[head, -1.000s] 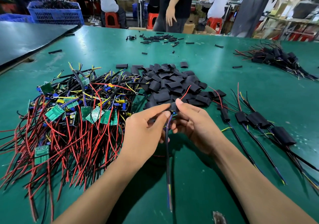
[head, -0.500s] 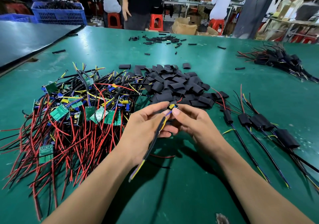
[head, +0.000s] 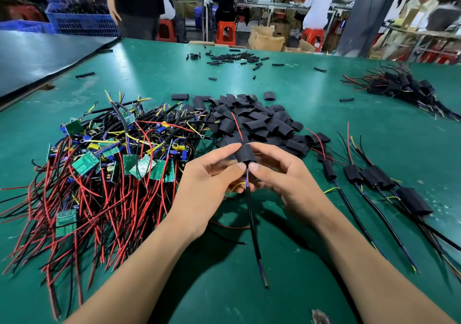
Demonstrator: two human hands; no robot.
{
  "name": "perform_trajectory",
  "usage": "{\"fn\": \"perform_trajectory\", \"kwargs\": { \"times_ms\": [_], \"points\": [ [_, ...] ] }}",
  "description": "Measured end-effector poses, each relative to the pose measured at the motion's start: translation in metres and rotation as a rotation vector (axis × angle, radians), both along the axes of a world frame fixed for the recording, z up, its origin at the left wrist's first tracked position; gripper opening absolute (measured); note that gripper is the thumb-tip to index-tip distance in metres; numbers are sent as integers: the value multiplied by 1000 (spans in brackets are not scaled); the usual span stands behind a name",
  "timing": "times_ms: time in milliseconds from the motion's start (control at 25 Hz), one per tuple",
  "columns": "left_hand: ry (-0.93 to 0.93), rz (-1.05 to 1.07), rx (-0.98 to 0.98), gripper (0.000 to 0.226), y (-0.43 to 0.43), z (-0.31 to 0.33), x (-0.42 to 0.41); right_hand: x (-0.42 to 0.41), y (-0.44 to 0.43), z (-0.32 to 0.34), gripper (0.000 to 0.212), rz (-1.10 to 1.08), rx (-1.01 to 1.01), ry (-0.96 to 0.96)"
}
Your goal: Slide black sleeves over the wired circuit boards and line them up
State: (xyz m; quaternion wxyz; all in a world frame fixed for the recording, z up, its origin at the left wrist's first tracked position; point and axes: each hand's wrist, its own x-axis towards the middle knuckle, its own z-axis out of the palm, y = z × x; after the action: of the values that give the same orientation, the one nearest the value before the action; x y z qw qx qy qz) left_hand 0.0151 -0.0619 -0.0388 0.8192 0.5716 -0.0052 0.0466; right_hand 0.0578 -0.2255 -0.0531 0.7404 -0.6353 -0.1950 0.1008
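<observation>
Between my two hands stands a black sleeve (head: 245, 152) with a wired board inside it; a red wire sticks out of its top and a black cable (head: 253, 226) hangs below. My left hand (head: 210, 181) pinches the sleeve's left side. From the right, my right hand (head: 282, 176) pinches it with thumb and forefinger. Bare green boards with red and black wires lie heaped at the left (head: 99, 166). A pile of loose black sleeves (head: 257, 121) sits behind my hands. Sleeved boards lie in a row at the right (head: 374, 176).
The green table (head: 274, 286) carries scattered small black tube pieces (head: 232, 57) at the back and another bundle of sleeved boards (head: 404, 86) at the far right. A dark board (head: 37, 54) lies at the left. People stand and sit behind the table's far edge.
The sleeve now covers the board, which was still showing at my fingertips half a second ago. The black cable swung back to hang straight down. My hands lifted slightly.
</observation>
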Motion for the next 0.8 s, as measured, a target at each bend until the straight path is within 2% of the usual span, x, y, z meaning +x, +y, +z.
{"fn": "perform_trajectory", "kwargs": {
  "times_ms": [160, 320, 560, 800],
  "points": [
    [32, -25, 35, 38, 2, 0, 1, -1, -2, 4, 40, 4, -87, -61],
    [31, -82, 24, 33, 1, 0, 0, -2, -1, 4, 40, -29, -86, -68],
    [5, 39, 126, 28, -2, -5, 1, -4, 4, -1, 38, -78, -129, -94],
    [255, -74, 53, 6, -1, 2, -1, -5, 6, -5, 38, -186, -191, -110]
  ]
}}
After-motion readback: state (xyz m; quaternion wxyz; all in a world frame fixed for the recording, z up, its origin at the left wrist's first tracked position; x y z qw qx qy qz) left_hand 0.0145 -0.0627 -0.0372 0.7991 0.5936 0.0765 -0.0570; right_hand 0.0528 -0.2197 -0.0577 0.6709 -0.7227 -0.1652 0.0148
